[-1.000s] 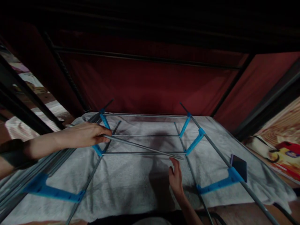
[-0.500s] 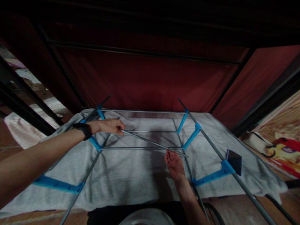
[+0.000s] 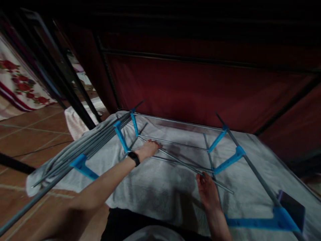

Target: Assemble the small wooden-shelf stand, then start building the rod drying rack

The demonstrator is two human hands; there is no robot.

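A loose grey metal tube (image 3: 179, 161) runs slantwise between my two hands. My left hand (image 3: 149, 149), palm down, is closed around it towards the far left end. My right hand (image 3: 207, 189) grips the same tube with its fingertips near the other end, which sticks out past the hand to the right. Beneath lies a frame of grey tubes joined by blue plastic brackets, such as the right bracket (image 3: 229, 160) and the left bracket (image 3: 121, 136). Its crossbar (image 3: 173, 142) lies just beyond my hands. My left fingers partly hide the tube's far end.
A grey blanket (image 3: 150, 187) lies under the frame. Several loose tubes (image 3: 100, 142) are bundled along its left side. A dark phone-like device (image 3: 292, 211) rests at the right. Red fabric (image 3: 200, 90) with black bars stands behind, and tiled floor (image 3: 30, 144) shows at left.
The view has turned left, showing the tube bundle and more floor. My left hand has lowered to the frame's left side with the tube; my right hand still holds the near part.
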